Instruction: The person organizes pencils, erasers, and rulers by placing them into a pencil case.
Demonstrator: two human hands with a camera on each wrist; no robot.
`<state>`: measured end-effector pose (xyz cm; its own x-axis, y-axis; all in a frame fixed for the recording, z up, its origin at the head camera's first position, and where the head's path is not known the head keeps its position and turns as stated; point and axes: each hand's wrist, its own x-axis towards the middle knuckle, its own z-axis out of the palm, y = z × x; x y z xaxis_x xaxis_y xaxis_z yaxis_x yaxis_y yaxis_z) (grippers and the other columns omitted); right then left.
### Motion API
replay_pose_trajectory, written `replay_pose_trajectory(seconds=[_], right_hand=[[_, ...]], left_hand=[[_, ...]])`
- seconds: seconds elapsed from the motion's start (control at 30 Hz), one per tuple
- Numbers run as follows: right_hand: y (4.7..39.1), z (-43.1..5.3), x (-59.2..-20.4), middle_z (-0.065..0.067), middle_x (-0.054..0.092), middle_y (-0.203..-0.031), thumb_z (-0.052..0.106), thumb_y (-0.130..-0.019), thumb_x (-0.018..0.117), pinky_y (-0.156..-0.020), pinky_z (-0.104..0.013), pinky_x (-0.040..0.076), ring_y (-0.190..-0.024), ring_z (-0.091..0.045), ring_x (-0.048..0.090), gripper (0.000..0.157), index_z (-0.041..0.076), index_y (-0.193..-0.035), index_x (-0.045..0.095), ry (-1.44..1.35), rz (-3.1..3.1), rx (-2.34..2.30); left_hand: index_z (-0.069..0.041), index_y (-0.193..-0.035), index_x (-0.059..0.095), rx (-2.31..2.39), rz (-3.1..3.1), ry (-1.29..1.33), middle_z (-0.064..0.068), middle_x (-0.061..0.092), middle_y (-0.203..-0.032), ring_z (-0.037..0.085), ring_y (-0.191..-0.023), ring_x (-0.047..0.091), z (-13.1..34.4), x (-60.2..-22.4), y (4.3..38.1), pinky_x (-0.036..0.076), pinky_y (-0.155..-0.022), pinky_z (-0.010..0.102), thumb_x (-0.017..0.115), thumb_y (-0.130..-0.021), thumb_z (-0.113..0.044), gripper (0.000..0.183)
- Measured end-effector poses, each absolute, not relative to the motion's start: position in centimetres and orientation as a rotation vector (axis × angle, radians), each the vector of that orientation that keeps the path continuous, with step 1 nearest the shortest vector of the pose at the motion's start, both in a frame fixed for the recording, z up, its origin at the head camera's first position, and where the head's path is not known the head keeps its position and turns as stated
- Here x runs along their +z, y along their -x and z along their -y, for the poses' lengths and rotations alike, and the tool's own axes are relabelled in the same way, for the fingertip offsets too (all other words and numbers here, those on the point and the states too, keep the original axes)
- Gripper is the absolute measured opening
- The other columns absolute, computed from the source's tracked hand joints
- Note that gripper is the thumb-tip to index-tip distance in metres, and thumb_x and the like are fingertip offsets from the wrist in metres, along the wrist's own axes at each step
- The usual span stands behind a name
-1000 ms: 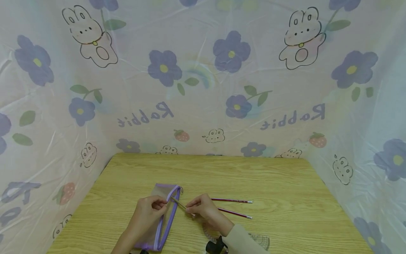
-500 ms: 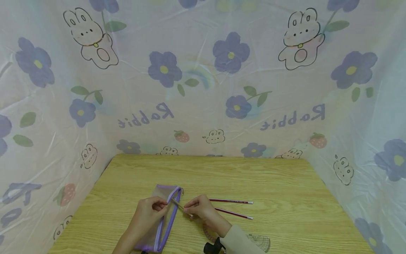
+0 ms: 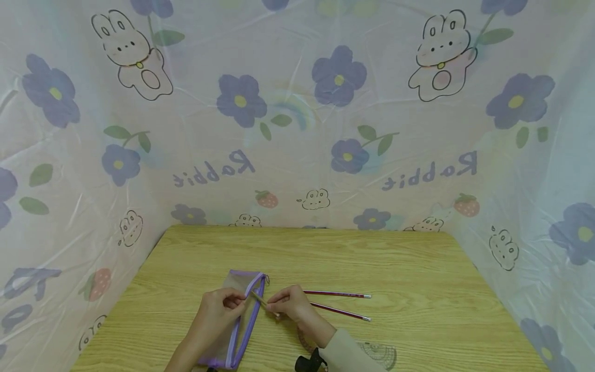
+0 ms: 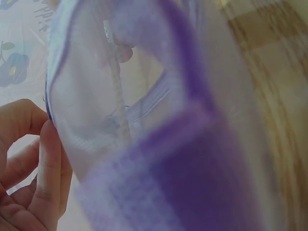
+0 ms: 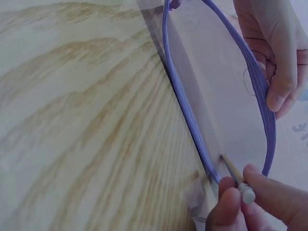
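A see-through pencil case (image 3: pixel 218 345) with purple edging lies at the front left, its zipped mouth spread apart. My left hand (image 3: pixel 216 318) pinches the zipper edge (image 5: pixel 262 108) between thumb and fingers, lifting it away from the opposite edge. Thumb and fingertips of my right hand (image 3: pixel 297 309) pinch a thin tan pencil (image 5: pixel 233 169) close to its whitish end. Its dark pointed tip is in the mouth of the case, angled inward. Through the clear wall, the left wrist view shows the pencil (image 4: pixel 118 89) slanting lengthwise.
Two dark red pencils (image 3: pixel 337 294) with pale ends lie right of the right hand, partly behind it. A clear protractor (image 3: pixel 380 354) sits by the right sleeve. The wooden table (image 3: pixel 418 289) is bordered by a printed rabbit-and-flower curtain (image 3: pixel 288 144).
My right hand has shifted slightly left with the pencil, toward the mouth of the case. The left hand keeps its pinch on the zipper edge almost unmoved.
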<state>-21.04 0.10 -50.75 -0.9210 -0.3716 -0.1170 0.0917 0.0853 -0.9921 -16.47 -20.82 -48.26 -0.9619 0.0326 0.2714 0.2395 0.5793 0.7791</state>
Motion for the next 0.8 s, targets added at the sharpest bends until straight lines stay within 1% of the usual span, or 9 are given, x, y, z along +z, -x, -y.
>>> replay_pose_trajectory(seconds=[0.23, 0.37, 0.47, 0.63, 0.8], right_hand=[[20.9, 0.2, -50.5, -0.021, 0.071, -0.078, -0.006, -0.084, 0.074, -0.055, -0.025, 0.055, -0.058, -0.012, 0.061, 0.011, -0.012, -0.092, 0.071, 0.250, -2.012, -1.906], [20.9, 0.5, -50.4, -0.017, 0.070, -0.073, -0.008, -0.083, 0.075, -0.052, -0.021, 0.053, -0.055, -0.011, 0.059, 0.009, -0.013, -0.089, 0.070, 0.242, -1.982, -1.938], [20.9, 0.6, -50.3, -0.016, 0.070, -0.072, -0.007, -0.083, 0.075, -0.051, -0.020, 0.051, -0.054, -0.010, 0.058, 0.009, -0.013, -0.088, 0.070, 0.248, -1.993, -1.937], [20.9, 0.9, -50.3, -0.023, 0.070, -0.077, -0.007, -0.084, 0.074, -0.054, -0.022, 0.052, -0.054, -0.011, 0.059, 0.009, -0.013, -0.089, 0.071, 0.271, -2.009, -1.919], [21.0, 1.1, -50.5, -0.026, 0.071, -0.080, -0.010, -0.084, 0.072, -0.058, -0.027, 0.057, -0.058, -0.013, 0.062, 0.010, -0.016, -0.092, 0.070, 0.282, -1.991, -1.925]], left_hand=[[-0.002, -0.085, 0.074, -1.316, 2.582, 0.218, -0.007, 0.066, -0.072, 0.005, -0.064, 0.062, 20.8, -48.2, 16.4, 0.056, -0.059, 0.021, 0.076, -0.079, 0.006, 0.010], [-0.003, -0.084, 0.074, -1.313, 2.580, 0.207, -0.007, 0.066, -0.071, 0.005, -0.064, 0.062, 20.8, -48.2, 16.4, 0.056, -0.059, 0.021, 0.076, -0.079, 0.007, 0.011], [-0.003, -0.085, 0.074, -1.322, 2.580, 0.206, -0.007, 0.066, -0.072, 0.005, -0.064, 0.062, 20.8, -48.1, 16.4, 0.056, -0.060, 0.021, 0.077, -0.080, 0.006, 0.010], [-0.002, -0.086, 0.074, -1.333, 2.577, 0.228, -0.006, 0.067, -0.073, 0.006, -0.065, 0.063, 20.9, -48.1, 16.5, 0.057, -0.060, 0.021, 0.077, -0.080, 0.006, 0.010], [-0.001, -0.086, 0.074, -1.322, 2.571, 0.259, -0.005, 0.067, -0.074, 0.006, -0.065, 0.063, 21.0, -48.1, 16.6, 0.057, -0.061, 0.020, 0.077, -0.079, 0.008, 0.012]])
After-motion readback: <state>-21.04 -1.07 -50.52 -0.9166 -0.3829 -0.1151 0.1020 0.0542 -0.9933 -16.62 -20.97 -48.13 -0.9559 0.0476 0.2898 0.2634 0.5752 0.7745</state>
